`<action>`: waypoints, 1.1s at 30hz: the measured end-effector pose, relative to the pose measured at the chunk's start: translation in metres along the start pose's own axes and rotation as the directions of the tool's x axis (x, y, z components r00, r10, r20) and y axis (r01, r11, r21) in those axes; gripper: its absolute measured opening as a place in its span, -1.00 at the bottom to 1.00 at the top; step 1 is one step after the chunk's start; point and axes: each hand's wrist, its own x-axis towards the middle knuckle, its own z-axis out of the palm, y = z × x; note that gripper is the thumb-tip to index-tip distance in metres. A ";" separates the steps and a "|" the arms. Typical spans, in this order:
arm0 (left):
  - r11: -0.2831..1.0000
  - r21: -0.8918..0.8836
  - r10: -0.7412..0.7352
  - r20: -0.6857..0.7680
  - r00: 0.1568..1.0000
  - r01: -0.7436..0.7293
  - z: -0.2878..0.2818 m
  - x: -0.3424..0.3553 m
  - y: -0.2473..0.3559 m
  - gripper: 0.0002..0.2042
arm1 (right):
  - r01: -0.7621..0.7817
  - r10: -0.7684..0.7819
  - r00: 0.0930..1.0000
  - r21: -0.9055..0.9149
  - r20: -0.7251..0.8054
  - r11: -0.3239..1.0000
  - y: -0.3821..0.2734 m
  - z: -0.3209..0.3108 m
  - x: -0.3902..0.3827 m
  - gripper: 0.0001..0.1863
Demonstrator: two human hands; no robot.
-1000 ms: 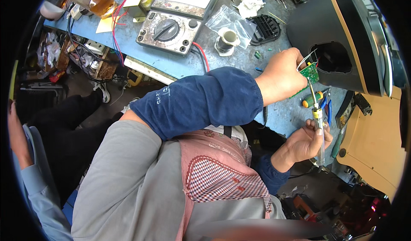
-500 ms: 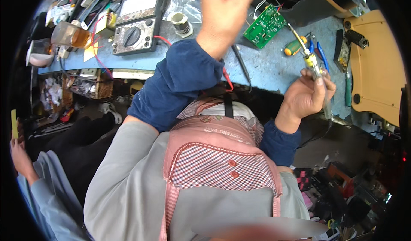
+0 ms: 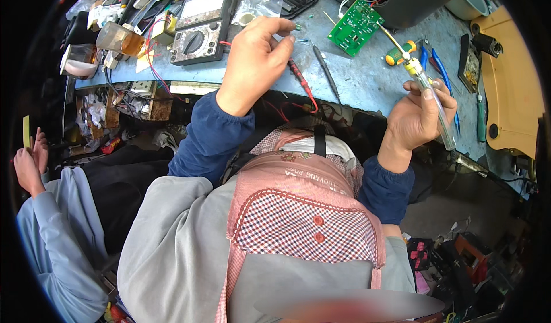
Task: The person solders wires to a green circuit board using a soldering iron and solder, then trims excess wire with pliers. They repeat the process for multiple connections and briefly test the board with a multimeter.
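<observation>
My left hand (image 3: 258,62) hovers over the blue workbench, thumb and fingers drawn together in a pinch. A tiny green part (image 3: 297,28) shows at its fingertips; whether it is held or lies behind them is unclear. In my right hand (image 3: 422,113) is a soldering iron (image 3: 414,67) with a clear handle and yellow collar. Its tip points up and left to the right edge of a green circuit board (image 3: 356,27). Wires run from the board to a dark housing (image 3: 422,4) behind it. A red probe (image 3: 301,77) and a black probe (image 3: 326,71) lie beside my left hand.
An analog multimeter (image 3: 198,36) stands to the left, near a tipped amber container (image 3: 120,39). Right of the board are a screwdriver (image 3: 400,53), blue-handled pliers (image 3: 442,70) and a tan panel (image 3: 511,87). Another person's hands (image 3: 31,162) appear at far left.
My left hand has come back toward me and to the left, uncovering the bench and probes. My right hand still holds the soldering iron by the board. The whole view has shifted slightly.
</observation>
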 end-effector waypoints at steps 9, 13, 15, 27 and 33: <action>0.971 0.087 0.214 0.077 0.974 -0.221 0.028 -0.013 0.026 -0.82 | -0.003 0.008 0.997 0.069 -0.076 0.998 0.003 0.002 0.002 -0.78; 0.946 0.078 0.277 0.316 0.908 -0.315 0.064 -0.024 0.067 -0.76 | 0.012 0.002 0.992 0.104 -0.130 0.995 0.003 0.000 0.006 -0.79; 0.932 0.152 0.263 0.339 0.903 -0.329 0.093 -0.011 0.069 -0.72 | 0.019 0.003 0.987 0.132 -0.163 0.991 0.004 0.000 0.007 -0.79; 0.898 0.176 0.339 0.304 0.890 -0.402 0.134 -0.017 0.078 -0.91 | 0.043 -0.014 0.982 0.150 -0.189 0.988 0.004 -0.002 0.008 -0.79; 0.891 0.294 0.245 0.330 0.912 -0.346 0.147 0.016 0.074 -0.81 | 0.045 -0.012 0.979 0.160 -0.203 0.986 0.002 0.000 0.007 -0.77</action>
